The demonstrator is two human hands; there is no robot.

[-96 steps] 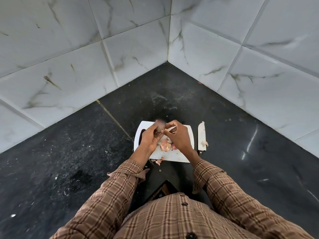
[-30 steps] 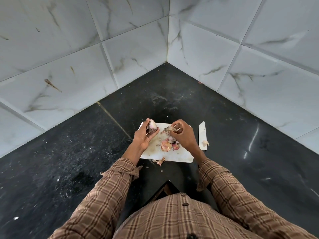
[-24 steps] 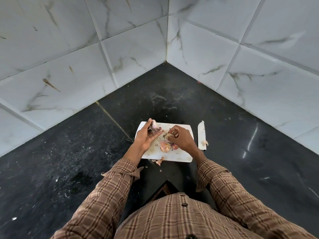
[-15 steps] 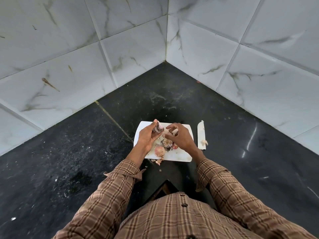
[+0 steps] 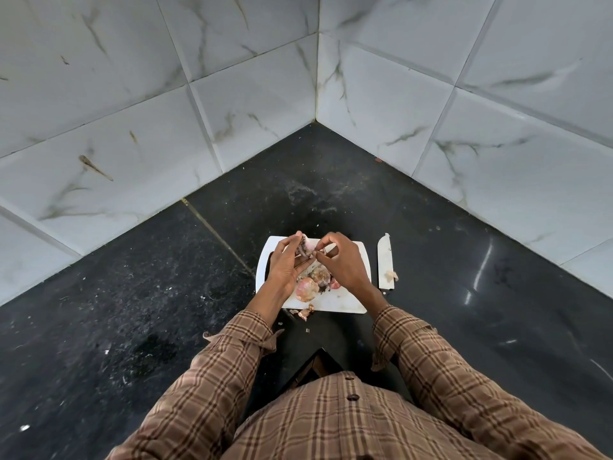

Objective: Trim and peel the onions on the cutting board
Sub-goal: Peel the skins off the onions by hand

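A white cutting board lies on the black counter. Above its far edge my left hand holds a small pinkish onion between thumb and fingers. My right hand is level with it, thumb and forefinger pinching at the onion's skin. Under my hands a heap of pink and brown peels with a peeled onion rests on the board. A white knife lies flat on the counter just right of the board, a scrap of peel on its blade.
A few peel scraps lie on the black counter at the board's near edge. Marble-tiled walls meet in a corner behind the board. Dust and crumbs speckle the counter on the left.
A second ago my hands were apart, the left one holding the onion up. The right hand dropped to the peel heap, then rose back to the onion and now pinches its skin.
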